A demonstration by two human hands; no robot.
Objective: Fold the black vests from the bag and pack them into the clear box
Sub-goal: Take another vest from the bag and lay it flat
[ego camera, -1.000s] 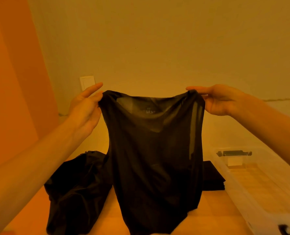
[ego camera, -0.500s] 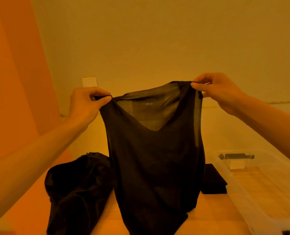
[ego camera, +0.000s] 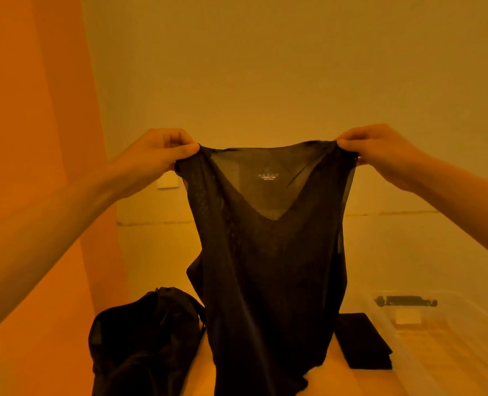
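Observation:
A thin black vest (ego camera: 268,267) hangs upright in front of me, its V-neck and small white label facing me. My left hand (ego camera: 154,158) pinches its left shoulder strap. My right hand (ego camera: 379,152) pinches the right strap at about the same height. The vest's hem reaches down to the wooden table (ego camera: 359,384). Behind it, on the table at the lower left, stands the black bag (ego camera: 142,341). The clear box (ego camera: 442,344) sits at the lower right with its bottom bare. A folded black vest (ego camera: 362,341) lies between the hanging vest and the box.
A pale wall rises close behind the table, with a white wall plate (ego camera: 167,181) partly hidden by my left hand. An orange wall (ego camera: 37,138) runs along the left side. A black latch (ego camera: 405,301) sits on the box's far end.
Both hands have closed onto the shoulder straps and evened out in height. The vest now hangs straighter, with the neckline spread wide and its label showing.

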